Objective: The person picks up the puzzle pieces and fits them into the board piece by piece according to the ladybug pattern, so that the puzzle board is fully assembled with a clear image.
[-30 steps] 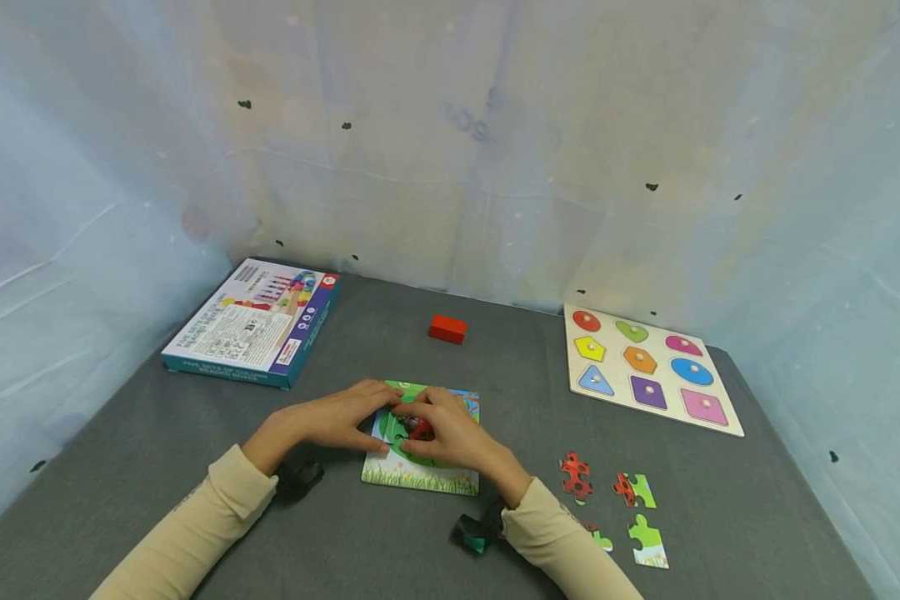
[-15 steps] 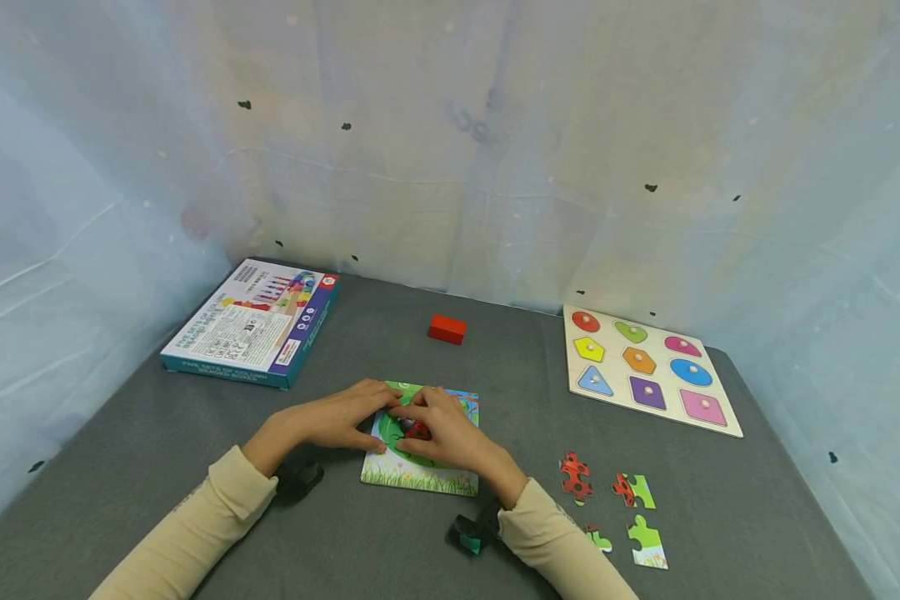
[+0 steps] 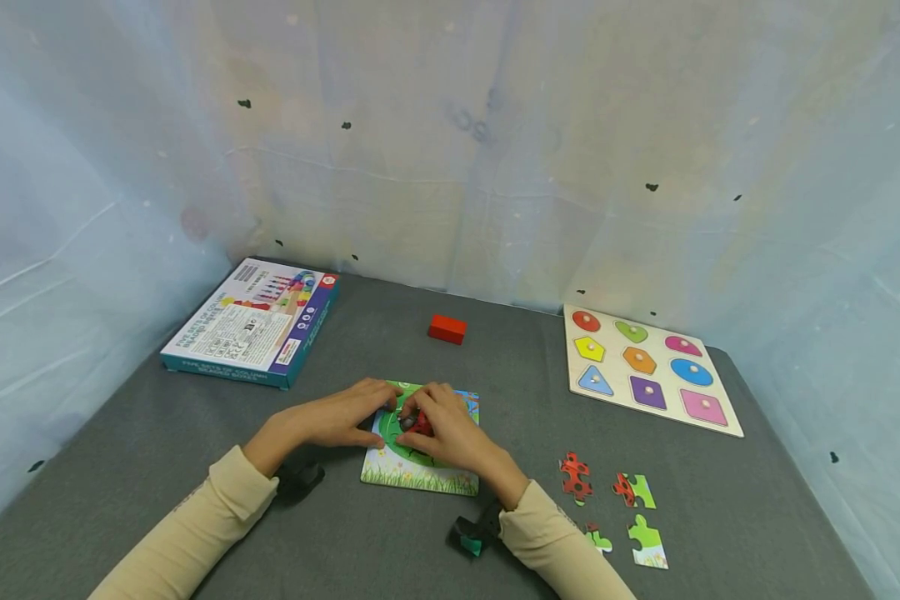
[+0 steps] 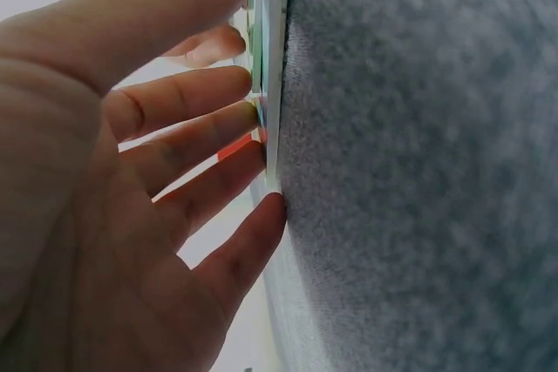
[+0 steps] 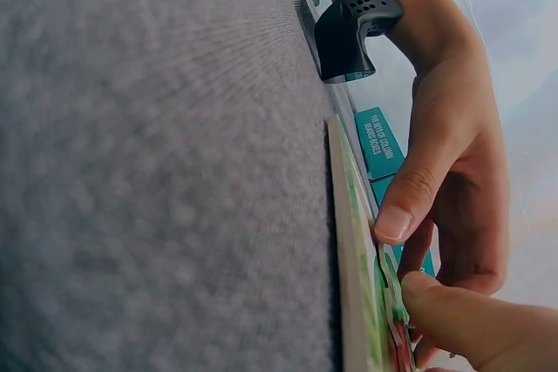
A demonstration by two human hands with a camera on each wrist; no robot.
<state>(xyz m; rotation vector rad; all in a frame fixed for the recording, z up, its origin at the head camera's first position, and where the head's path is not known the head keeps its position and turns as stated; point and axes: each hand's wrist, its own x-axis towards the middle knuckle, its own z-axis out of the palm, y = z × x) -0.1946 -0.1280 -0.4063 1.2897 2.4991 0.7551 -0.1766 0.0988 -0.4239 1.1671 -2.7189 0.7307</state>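
Observation:
A square picture puzzle board (image 3: 420, 481) with a green leaf and grass print lies on the dark table. At its left side is my left hand (image 3: 337, 414), thumb and fingertips resting along the board. Seen in the left wrist view, the fingers of that left hand (image 4: 166, 189) are spread and fairly straight against the board's edge (image 4: 277, 58). My right hand (image 3: 453, 429) pinches a green and red ladybug puzzle piece (image 3: 422, 423) over the board's middle, partly hidden by its fingers. In the right wrist view, the green piece (image 5: 394, 283) sits slightly raised by my right thumb (image 5: 445, 307).
Loose puzzle pieces lie to the right: a red spotted one (image 3: 575, 477), a red-green one (image 3: 642, 492), a green-white one (image 3: 648, 543) and another partly behind the sleeve. Behind stand a red block (image 3: 447, 329), a flat box (image 3: 251, 325) and a shape board (image 3: 648, 367).
My right hand's fingers have shifted slightly on the ladybug piece, its index finger lifting and the piece turning a little. My left hand stays almost where it was.

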